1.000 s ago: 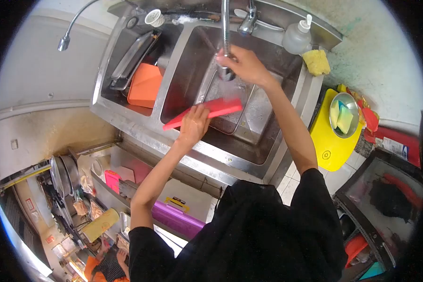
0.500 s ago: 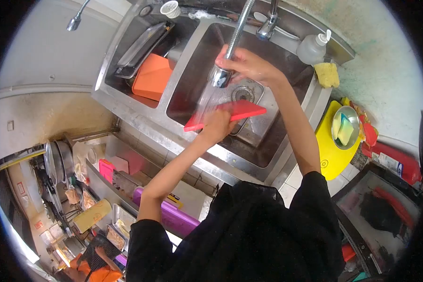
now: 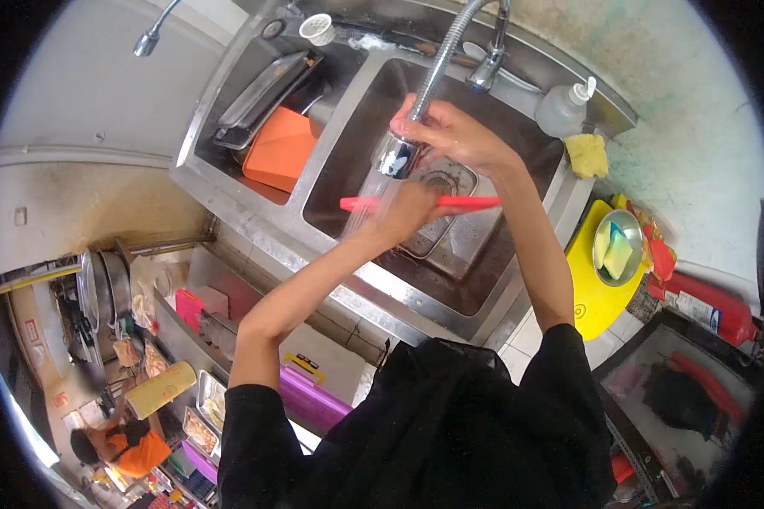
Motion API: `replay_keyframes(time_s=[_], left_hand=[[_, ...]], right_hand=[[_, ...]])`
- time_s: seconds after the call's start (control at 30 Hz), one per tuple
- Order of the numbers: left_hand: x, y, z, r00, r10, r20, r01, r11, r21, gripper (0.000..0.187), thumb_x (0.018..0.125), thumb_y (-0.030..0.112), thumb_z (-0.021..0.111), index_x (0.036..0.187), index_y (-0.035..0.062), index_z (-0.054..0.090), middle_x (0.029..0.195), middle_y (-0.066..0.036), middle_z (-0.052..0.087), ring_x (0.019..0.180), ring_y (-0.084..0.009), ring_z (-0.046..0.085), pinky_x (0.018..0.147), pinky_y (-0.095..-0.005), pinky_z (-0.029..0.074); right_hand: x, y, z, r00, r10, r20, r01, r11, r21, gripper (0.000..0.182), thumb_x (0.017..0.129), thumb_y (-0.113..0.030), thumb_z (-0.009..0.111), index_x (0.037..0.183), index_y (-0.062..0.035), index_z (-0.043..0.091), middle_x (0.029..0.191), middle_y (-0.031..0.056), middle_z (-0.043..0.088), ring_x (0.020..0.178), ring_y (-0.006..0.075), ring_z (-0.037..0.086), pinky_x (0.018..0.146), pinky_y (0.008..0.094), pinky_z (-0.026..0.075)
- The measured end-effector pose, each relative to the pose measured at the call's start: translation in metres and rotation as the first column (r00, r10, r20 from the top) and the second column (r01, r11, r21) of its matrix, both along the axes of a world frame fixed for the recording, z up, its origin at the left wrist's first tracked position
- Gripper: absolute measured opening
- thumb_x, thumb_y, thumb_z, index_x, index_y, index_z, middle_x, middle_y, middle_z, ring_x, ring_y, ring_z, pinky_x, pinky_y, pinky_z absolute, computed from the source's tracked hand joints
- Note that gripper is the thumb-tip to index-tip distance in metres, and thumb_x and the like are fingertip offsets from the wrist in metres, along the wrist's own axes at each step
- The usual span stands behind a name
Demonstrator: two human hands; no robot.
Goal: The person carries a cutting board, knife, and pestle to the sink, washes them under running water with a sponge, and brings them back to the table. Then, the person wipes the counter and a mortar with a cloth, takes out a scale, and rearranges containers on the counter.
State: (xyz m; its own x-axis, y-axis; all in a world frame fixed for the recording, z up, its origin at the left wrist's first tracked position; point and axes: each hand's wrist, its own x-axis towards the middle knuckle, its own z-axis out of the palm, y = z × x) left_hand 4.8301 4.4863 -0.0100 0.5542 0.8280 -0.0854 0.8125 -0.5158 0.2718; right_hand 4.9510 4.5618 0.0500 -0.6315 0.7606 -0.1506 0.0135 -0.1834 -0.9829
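Note:
Over the right sink basin (image 3: 327, 191), my right hand (image 3: 463, 140) is closed around the chrome spray head (image 3: 396, 156) of a flexible hose tap. Water streams down from it toward my left forearm and the red board. My left hand (image 3: 412, 208) grips a flat red board (image 3: 471, 203), which now shows almost edge-on. Its fingers are partly hidden and a little blurred. Under the board, a metal tray (image 3: 475, 233) and the drain show in the basin.
The left basin holds an orange container (image 3: 284, 148) and metal trays (image 3: 263, 89). Along the right are a soap bottle (image 3: 562, 110), yellow sponge (image 3: 586, 155), yellow board (image 3: 598, 310) and metal bowl (image 3: 601, 263) with sponges. A person in orange (image 3: 140, 454) is at lower left.
The red board has turned from showing its face to nearly edge-on, and my left hand has risen slightly toward the right. The spray head is a little lower, with water still running.

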Motion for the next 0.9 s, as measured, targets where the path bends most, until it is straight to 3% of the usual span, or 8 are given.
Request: replay_keyframes(time_s=[0.27, 0.3, 0.4, 0.43, 0.53, 0.63, 0.77, 0.9], left_hand=[[-0.022, 0.002, -0.015, 0.909, -0.348, -0.229, 0.359, 0.933, 0.006, 0.032, 0.075, 0.04, 0.054, 0.081, 0.0085, 0.052, 0.062, -0.008, 0.056, 0.056, -0.0216, 0.058, 0.046, -0.0342, 0.044], [-0.029, 0.002, -0.013, 0.915, -0.34, -0.218, 0.353, 0.935, 0.021, 0.032, 0.074, 0.039, 0.054, 0.081, 0.0086, 0.051, 0.063, -0.008, 0.055, 0.056, -0.0215, 0.058, 0.046, -0.0338, 0.044], [-0.049, -0.005, 0.008, 0.932, -0.323, -0.165, 0.34, 0.936, 0.093, 0.031, 0.072, 0.038, 0.056, 0.081, 0.0088, 0.049, 0.063, -0.006, 0.054, 0.056, -0.021, 0.057, 0.046, -0.0326, 0.044], [-0.056, -0.007, 0.012, 0.939, -0.317, -0.134, 0.335, 0.932, 0.141, 0.032, 0.072, 0.038, 0.057, 0.08, 0.0088, 0.049, 0.062, -0.005, 0.052, 0.055, -0.0206, 0.057, 0.046, -0.0321, 0.044], [-0.072, -0.022, 0.035, 0.942, -0.335, -0.029, 0.33, 0.903, 0.274, 0.028, 0.07, 0.035, 0.058, 0.072, 0.0095, 0.045, 0.056, -0.003, 0.047, 0.048, -0.0172, 0.053, 0.042, -0.0291, 0.042], [-0.083, -0.037, 0.056, 0.926, -0.376, 0.037, 0.339, 0.871, 0.356, 0.026, 0.069, 0.03, 0.059, 0.066, 0.0097, 0.043, 0.053, -0.002, 0.042, 0.044, -0.015, 0.048, 0.039, -0.027, 0.039], [-0.096, -0.059, 0.072, 0.927, -0.368, 0.073, 0.304, 0.852, 0.425, 0.02, 0.063, 0.022, 0.059, 0.062, 0.0102, 0.043, 0.051, 0.0, 0.038, 0.042, -0.0125, 0.044, 0.037, -0.0254, 0.036], [-0.1, -0.081, 0.091, 0.947, -0.314, 0.061, 0.251, 0.849, 0.465, 0.017, 0.06, 0.019, 0.059, 0.06, 0.0105, 0.043, 0.05, 0.0, 0.037, 0.041, -0.0115, 0.043, 0.036, -0.0248, 0.034]], right_hand=[[0.033, 0.032, -0.075, 0.897, -0.265, 0.352, 0.076, 0.879, 0.47, 0.023, 0.079, -0.024, 0.061, 0.09, -0.006, 0.053, 0.079, 0.0009, 0.059, 0.07, 0.0114, 0.055, 0.063, 0.0256, 0.044], [0.04, 0.037, -0.08, 0.897, -0.166, 0.409, 0.028, 0.946, 0.323, 0.028, 0.08, -0.027, 0.059, 0.099, -0.0064, 0.052, 0.093, 0.0025, 0.058, 0.082, 0.0134, 0.055, 0.072, 0.0283, 0.044], [0.065, 0.033, -0.064, 0.927, -0.364, -0.087, 0.338, 0.914, -0.225, 0.036, 0.08, -0.029, 0.058, 0.108, -0.0072, 0.05, 0.107, 0.005, 0.053, 0.096, 0.015, 0.051, 0.081, 0.0321, 0.04], [0.065, 0.041, -0.077, 0.782, -0.622, 0.048, 0.62, 0.767, -0.166, 0.044, 0.079, -0.035, 0.057, 0.114, -0.0092, 0.047, 0.116, 0.0074, 0.047, 0.108, 0.0192, 0.043, 0.089, 0.0375, 0.035], [0.044, 0.084, -0.09, 0.561, -0.773, 0.294, 0.827, 0.514, -0.228, 0.046, 0.075, -0.037, 0.062, 0.108, -0.0068, 0.049, 0.104, 0.01, 0.051, 0.096, 0.0228, 0.049, 0.082, 0.0408, 0.041], [0.014, 0.129, -0.123, 0.355, -0.898, 0.258, 0.914, 0.276, -0.297, 0.045, 0.07, -0.031, 0.069, 0.096, -0.0013, 0.049, 0.089, 0.0105, 0.05, 0.077, 0.0221, 0.052, 0.066, 0.0402, 0.049], [0.01, 0.133, -0.134, 0.179, -0.967, 0.181, 0.947, 0.119, -0.3, 0.035, 0.065, -0.013, 0.073, 0.082, 0.0033, 0.047, 0.071, 0.0095, 0.048, 0.056, 0.0182, 0.049, 0.046, 0.0304, 0.05], [0.025, 0.13, -0.141, 0.293, -0.946, -0.136, 0.756, 0.316, -0.573, 0.029, 0.068, -0.008, 0.067, 0.085, 0.0029, 0.047, 0.078, 0.0108, 0.049, 0.065, 0.0188, 0.051, 0.048, 0.0289, 0.048]])
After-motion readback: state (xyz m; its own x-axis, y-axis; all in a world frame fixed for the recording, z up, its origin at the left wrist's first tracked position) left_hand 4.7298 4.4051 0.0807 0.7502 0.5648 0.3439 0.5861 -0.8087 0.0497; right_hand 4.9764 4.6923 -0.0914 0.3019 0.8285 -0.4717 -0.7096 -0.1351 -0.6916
